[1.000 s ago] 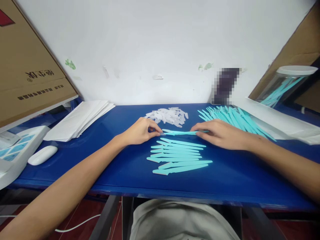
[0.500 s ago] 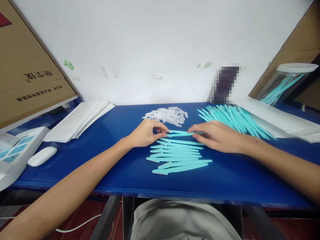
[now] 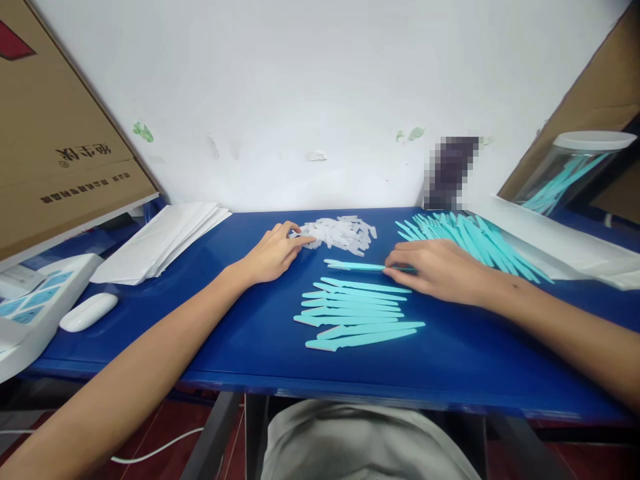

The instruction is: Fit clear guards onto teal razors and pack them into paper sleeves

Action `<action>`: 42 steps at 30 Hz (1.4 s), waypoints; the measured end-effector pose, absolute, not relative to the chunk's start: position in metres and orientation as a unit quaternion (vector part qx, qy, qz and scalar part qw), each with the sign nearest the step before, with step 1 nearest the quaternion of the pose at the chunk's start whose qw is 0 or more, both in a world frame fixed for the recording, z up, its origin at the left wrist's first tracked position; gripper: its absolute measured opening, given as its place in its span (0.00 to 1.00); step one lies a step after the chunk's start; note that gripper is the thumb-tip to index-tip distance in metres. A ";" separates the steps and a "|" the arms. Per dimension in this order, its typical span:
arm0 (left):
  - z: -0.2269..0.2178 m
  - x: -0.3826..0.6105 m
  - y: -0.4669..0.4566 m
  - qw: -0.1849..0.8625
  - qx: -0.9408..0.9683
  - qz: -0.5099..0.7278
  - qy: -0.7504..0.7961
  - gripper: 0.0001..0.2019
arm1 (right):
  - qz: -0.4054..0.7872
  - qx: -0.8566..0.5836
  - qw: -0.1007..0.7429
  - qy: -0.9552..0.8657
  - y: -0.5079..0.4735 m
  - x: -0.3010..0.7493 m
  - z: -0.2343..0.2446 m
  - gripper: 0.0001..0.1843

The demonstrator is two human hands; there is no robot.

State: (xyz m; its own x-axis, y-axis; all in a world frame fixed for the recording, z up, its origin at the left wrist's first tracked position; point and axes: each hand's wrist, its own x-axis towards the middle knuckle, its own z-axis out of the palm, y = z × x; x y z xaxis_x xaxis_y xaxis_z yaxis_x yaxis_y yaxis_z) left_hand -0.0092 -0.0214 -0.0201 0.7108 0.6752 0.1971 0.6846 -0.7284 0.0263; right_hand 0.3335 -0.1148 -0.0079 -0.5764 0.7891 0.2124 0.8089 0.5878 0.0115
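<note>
My left hand [image 3: 273, 253] is at the left edge of a pile of small translucent white blade caps [image 3: 345, 233]. Its thumb and fingers are apart among the caps, and no cap clearly shows in its grasp. Between the thumb and fingers of my right hand [image 3: 423, 267] are turquoise eyebrow razors [image 3: 356, 266], apparently two overlapping, pointing left just above the table; their handle ends are partly hidden. Below them, several more eyebrow razors [image 3: 357, 310] lie in a rough column, blade ends to the left. A larger heap of turquoise razors [image 3: 475, 237] lies behind my right hand.
On the blue table [image 3: 240, 347], white paper sheets [image 3: 155, 243], a white oval case [image 3: 89, 312] and a white tray-like device [image 3: 45, 300] stand left. A clear jar [image 3: 570, 173] holds razors at right. Cardboard boxes [image 3: 60, 133] flank both sides; the wall closes the back.
My left hand has let go of the razors' left end and moved left and back to the cap pile. My right hand still holds the razors, nearly in place.
</note>
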 end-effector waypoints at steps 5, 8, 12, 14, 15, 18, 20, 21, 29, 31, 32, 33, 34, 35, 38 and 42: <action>-0.018 -0.005 -0.025 0.031 -0.928 -0.088 -0.360 0.22 | -0.072 -0.453 0.129 -0.879 -0.117 0.329 -0.006 0.17; -0.016 -0.001 -0.029 0.037 -0.936 -0.097 -0.336 0.21 | -0.029 -0.437 0.133 -0.889 -0.121 0.326 -0.004 0.18; -0.013 0.002 -0.031 0.043 -0.944 -0.114 -0.305 0.18 | 0.048 -0.443 0.113 -0.888 -0.126 0.323 -0.002 0.19; -0.012 0.002 -0.031 0.044 -0.946 -0.118 -0.299 0.16 | 0.068 -0.444 0.110 -0.887 -0.126 0.323 -0.001 0.20; -0.012 0.002 -0.030 0.042 -0.947 -0.118 -0.296 0.16 | 0.074 -0.443 0.109 -0.887 -0.126 0.322 -0.001 0.20; -0.010 0.002 -0.030 0.035 -0.950 -0.114 -0.288 0.15 | 0.087 -0.434 0.101 -0.891 -0.126 0.322 0.001 0.19; -0.009 0.002 -0.031 0.034 -0.952 -0.110 -0.283 0.15 | 0.105 -0.432 0.102 -0.890 -0.125 0.322 0.001 0.18; -0.008 0.002 -0.032 0.036 -0.953 -0.107 -0.280 0.15 | 0.116 -0.434 0.104 -0.887 -0.125 0.322 0.001 0.18; -0.003 0.002 -0.037 0.036 -0.953 -0.101 -0.282 0.14 | 0.164 -0.452 0.094 -0.872 -0.121 0.328 0.006 0.22; -0.003 0.003 -0.038 0.038 -0.956 -0.096 -0.274 0.14 | 0.181 -0.452 0.087 -0.869 -0.122 0.329 0.007 0.22; -0.003 0.004 -0.039 0.041 -0.958 -0.091 -0.268 0.14 | 0.184 -0.453 0.084 -0.868 -0.123 0.329 0.008 0.22; -0.003 0.006 -0.040 0.048 -0.961 -0.085 -0.260 0.14 | 0.181 -0.454 0.080 -0.869 -0.123 0.328 0.008 0.21; -0.003 0.007 -0.041 0.059 -0.962 -0.080 -0.253 0.14 | 0.172 -0.455 0.079 -0.870 -0.124 0.328 0.009 0.20; -0.003 0.008 -0.042 0.074 -0.963 -0.077 -0.247 0.13 | 0.157 -0.454 0.078 -0.873 -0.124 0.328 0.009 0.18; -0.003 0.011 -0.045 0.118 -0.961 -0.076 -0.237 0.14 | 0.110 -0.446 0.082 -0.885 -0.124 0.330 0.007 0.14; -0.005 0.010 -0.047 0.118 -0.958 -0.087 -0.245 0.16 | 0.088 -0.429 0.103 -0.893 -0.121 0.334 0.002 0.10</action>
